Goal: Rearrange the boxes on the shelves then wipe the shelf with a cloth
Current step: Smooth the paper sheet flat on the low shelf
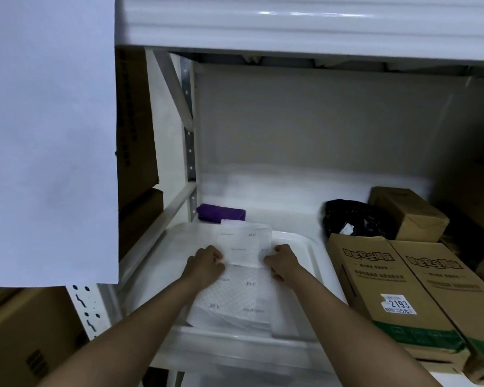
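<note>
A white patterned cloth (242, 275) lies on a clear plastic bin lid (305, 247) on the white shelf (277, 196). My left hand (206, 263) pinches the cloth's left edge and my right hand (284, 261) pinches its right edge, lifting the far part into a fold. A folded purple cloth (221, 212) rests behind the bin near the shelf's left post. Two long cardboard boxes (403, 289) lie side by side on the right of the shelf, and a smaller cardboard box (408, 210) stands behind them.
A black plastic bag (352, 216) sits between the bin and the small box. A large white sheet (48, 135) hangs at the left. Brown cartons (137, 135) fill the neighbouring bay on the left. The upper shelf's edge (305, 26) overhangs.
</note>
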A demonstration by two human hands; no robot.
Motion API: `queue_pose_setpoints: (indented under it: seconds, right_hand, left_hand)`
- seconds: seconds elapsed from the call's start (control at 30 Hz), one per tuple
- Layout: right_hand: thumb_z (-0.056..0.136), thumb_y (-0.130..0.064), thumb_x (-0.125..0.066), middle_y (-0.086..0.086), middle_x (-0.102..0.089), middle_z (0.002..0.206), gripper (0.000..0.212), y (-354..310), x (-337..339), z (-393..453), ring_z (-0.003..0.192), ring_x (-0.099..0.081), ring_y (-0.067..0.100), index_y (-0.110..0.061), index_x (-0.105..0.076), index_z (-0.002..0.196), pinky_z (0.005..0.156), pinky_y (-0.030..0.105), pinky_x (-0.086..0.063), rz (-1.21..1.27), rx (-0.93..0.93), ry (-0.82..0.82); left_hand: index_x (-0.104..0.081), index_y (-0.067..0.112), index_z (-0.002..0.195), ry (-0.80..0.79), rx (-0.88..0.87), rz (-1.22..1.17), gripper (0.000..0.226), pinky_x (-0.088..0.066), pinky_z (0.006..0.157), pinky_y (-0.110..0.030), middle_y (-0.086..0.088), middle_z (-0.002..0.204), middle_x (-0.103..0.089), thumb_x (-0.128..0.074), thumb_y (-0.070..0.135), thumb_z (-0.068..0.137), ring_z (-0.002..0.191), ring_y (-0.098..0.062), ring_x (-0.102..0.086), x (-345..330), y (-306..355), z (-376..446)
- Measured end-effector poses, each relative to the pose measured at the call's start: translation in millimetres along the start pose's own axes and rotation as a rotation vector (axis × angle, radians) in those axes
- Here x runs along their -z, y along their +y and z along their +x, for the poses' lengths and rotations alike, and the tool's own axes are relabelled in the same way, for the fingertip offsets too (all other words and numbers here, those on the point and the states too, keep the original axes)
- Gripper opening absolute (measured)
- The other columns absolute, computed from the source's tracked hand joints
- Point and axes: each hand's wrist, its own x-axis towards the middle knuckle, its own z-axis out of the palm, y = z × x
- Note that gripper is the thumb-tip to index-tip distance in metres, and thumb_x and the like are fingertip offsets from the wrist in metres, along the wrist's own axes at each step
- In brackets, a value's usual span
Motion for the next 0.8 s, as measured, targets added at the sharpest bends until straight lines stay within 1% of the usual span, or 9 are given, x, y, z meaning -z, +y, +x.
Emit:
queue_pose_setpoints:
  seconds: [0.1,0.17,0.2,0.33,0.43,0.53,0.63,0.73,0.8]
  right_hand:
    - [0.085,-0.015,-0.058,0.015,-0.052,0.121,0.059,1.1,-3.9,1.7,0.094,-0.056,0.027,-0.005,-0.035,0.138,0.069,0.031,-0.047,-0.091,0.011,0.021]
    - [0.087,-0.016,-0.059,0.016,-0.046,0.134,0.058,2.0,-5.7,2.3,0.118,-0.051,0.030,-0.003,-0.035,0.138,0.092,0.035,-0.045,-0.192,0.016,0.041]
    - [0.088,-0.017,-0.059,0.015,-0.045,0.136,0.058,3.0,-6.6,2.5,0.123,-0.048,0.030,-0.002,-0.035,0.138,0.097,0.033,-0.042,-0.220,0.017,0.041]
    - [0.090,-0.016,-0.053,0.011,-0.052,0.131,0.049,6.5,-7.9,-0.3,0.118,-0.053,0.029,-0.007,-0.036,0.135,0.086,0.028,-0.039,-0.258,0.055,0.065]
    - [0.093,-0.015,-0.046,0.010,-0.053,0.131,0.042,9.0,-7.2,0.9,0.118,-0.053,0.028,-0.011,-0.042,0.135,0.091,0.031,-0.041,-0.280,0.109,0.123]
    - [0.096,-0.014,-0.038,0.012,-0.045,0.136,0.043,8.7,-3.6,2.1,0.121,-0.049,0.030,-0.014,-0.042,0.139,0.100,0.038,-0.041,-0.333,0.124,0.164]
    - [0.097,-0.014,-0.034,0.013,-0.037,0.136,0.041,8.6,1.0,2.7,0.123,-0.044,0.031,-0.012,-0.044,0.137,0.098,0.037,-0.040,-0.491,0.119,0.184]
    - [0.095,-0.018,-0.037,0.009,-0.044,0.124,0.027,10.1,0.7,0.8,0.113,-0.047,0.028,-0.013,-0.059,0.109,0.082,0.033,-0.042,-0.614,0.143,0.210]
    - [0.092,-0.021,-0.040,0.007,-0.047,0.109,0.018,12.3,-0.9,2.7,0.098,-0.049,0.025,-0.016,-0.054,0.081,0.072,0.030,-0.037,-0.603,0.130,0.214]
  left_hand:
    - [-0.051,0.027,0.127,0.078,-0.038,0.225,0.034,-0.038,0.092,-0.029,0.004,0.122,-0.057,-0.046,0.030,0.094,0.118,-0.020,-0.043,-2.0,2.6,-5.5]
    - [-0.051,0.024,0.128,0.053,-0.048,0.166,0.035,-0.042,0.092,-0.028,0.001,0.124,-0.055,-0.047,0.027,0.094,0.115,-0.019,-0.049,-3.9,3.3,-2.7]
    - [-0.051,0.022,0.128,0.020,-0.051,0.116,0.035,-0.043,0.091,-0.027,-0.001,0.125,-0.053,-0.048,0.025,0.094,0.112,-0.019,-0.052,-4.9,3.8,-1.7]
    - [-0.054,0.016,0.126,-0.033,-0.109,0.083,0.033,-0.044,0.093,-0.024,-0.005,0.127,-0.053,-0.048,0.016,0.094,0.110,-0.018,-0.055,-5.8,4.0,3.1]
    - [-0.052,0.020,0.130,-0.067,-0.185,0.210,0.036,-0.039,0.100,-0.026,-0.002,0.133,-0.050,-0.049,0.023,0.094,0.121,-0.019,-0.047,-5.2,6.1,3.7]
    - [-0.033,0.030,0.145,-0.131,-0.288,0.435,0.052,-0.019,0.114,-0.033,0.004,0.155,-0.024,-0.043,0.041,0.096,0.144,-0.021,-0.015,-9.3,9.5,1.4]
    - [-0.006,0.034,0.152,-0.251,-0.347,0.546,0.063,0.001,0.119,-0.033,0.006,0.159,0.011,-0.029,0.055,0.097,0.146,-0.015,0.012,-20.7,9.4,2.2]
    - [0.005,0.036,0.151,-0.299,-0.330,0.567,0.069,0.005,0.118,-0.034,0.006,0.157,0.022,-0.023,0.063,0.095,0.144,-0.014,0.020,-32.0,8.8,0.6]
    - [0.006,0.036,0.151,-0.316,-0.319,0.569,0.070,0.006,0.118,-0.035,0.005,0.157,0.022,-0.022,0.065,0.094,0.144,-0.014,0.020,-38.6,11.1,-1.1]
